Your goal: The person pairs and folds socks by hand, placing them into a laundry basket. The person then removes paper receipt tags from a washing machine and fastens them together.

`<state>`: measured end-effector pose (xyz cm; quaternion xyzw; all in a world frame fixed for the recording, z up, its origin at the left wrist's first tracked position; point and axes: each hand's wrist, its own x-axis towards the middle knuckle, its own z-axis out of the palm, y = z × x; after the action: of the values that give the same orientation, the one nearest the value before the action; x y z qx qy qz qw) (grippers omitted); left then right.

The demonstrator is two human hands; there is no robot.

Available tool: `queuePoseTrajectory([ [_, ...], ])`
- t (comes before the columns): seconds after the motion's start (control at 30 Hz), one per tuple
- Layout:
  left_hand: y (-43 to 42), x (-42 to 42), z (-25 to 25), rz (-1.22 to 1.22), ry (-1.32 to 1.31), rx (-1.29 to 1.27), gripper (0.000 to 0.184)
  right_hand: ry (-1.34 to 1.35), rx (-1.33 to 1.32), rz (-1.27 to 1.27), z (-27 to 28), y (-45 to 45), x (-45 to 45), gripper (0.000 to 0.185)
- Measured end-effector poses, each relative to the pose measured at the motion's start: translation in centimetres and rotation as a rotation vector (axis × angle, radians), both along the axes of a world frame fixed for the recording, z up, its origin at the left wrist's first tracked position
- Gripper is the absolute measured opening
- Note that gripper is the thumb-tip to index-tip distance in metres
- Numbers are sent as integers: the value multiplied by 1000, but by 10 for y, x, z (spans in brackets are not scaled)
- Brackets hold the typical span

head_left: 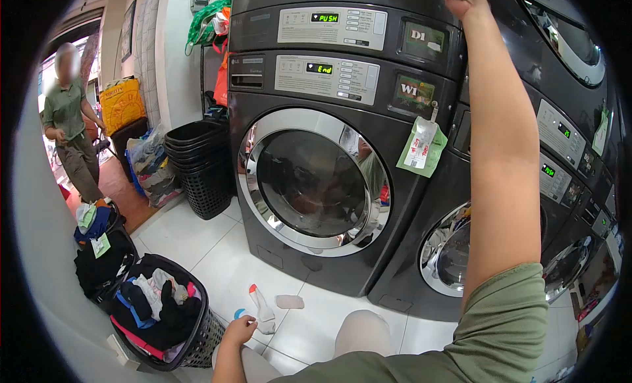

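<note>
My left hand (240,331) is low in front of me with its fingers curled together; whether it holds anything is hidden. Just beyond its fingertips lie a white sock (263,313) with a red end and a small blue patch (241,313). A flat, pale greyish piece (289,301) is on the tiles to their right. My right arm reaches up across the view, and my right hand (463,1) is at the top edge, partly cut off, fingers bent around a small pale thing. Ahead stands a dark front-loading washing machine (309,185), its round door closed and its display reading End.
A black basket (207,330) full of clothes stands left of my hand, with more clothes behind it. Stacked black baskets (197,143) are by the wall. A green tag (424,146) hangs on the machine. More machines line the right. Another person (69,120) is at the doorway.
</note>
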<state>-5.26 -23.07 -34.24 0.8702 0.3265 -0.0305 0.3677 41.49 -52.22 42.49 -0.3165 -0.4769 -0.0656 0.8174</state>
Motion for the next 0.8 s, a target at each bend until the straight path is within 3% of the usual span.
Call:
queuePoseTrajectory([
  [0.17,0,0,-4,-14,-16,16,39,-35,-26,110,34,-2,30,19],
  [0.23,2,3,-7,-33,-30,83,39,-49,-5,37,54,-14,67,18],
  [0.27,3,1,-14,-34,-22,137,38,-2,209,120,32,-10,31,17],
  [0.33,4,6,-15,-10,11,140,38,-278,6,-181,-33,14,-53,29],
  [0.47,-7,-3,-3,12,-178,153,31,-641,-469,-528,-215,44,-158,21],
  [0.57,-22,-14,30,77,-448,165,27,-759,-976,-486,-343,30,-199,16],
  [0.6,-30,-19,50,116,-448,-103,37,-756,-1154,-413,-384,28,-213,15],
  [0.63,-35,-20,43,106,-650,-437,45,-708,-1319,-299,-426,29,-228,14],
  [0.67,-43,-22,34,84,-855,-770,54,-403,-1471,-68,-461,31,-264,14],
  [0.73,-72,-35,57,-99,-992,-984,68,34,-1413,290,-546,30,-289,14],
  [0.77,-96,-37,67,-100,-1084,-1187,51,173,-1382,373,-580,28,-300,13],
  [0.8,-110,-40,66,-63,-999,-1224,47,274,-1362,468,-605,24,-309,14],
])
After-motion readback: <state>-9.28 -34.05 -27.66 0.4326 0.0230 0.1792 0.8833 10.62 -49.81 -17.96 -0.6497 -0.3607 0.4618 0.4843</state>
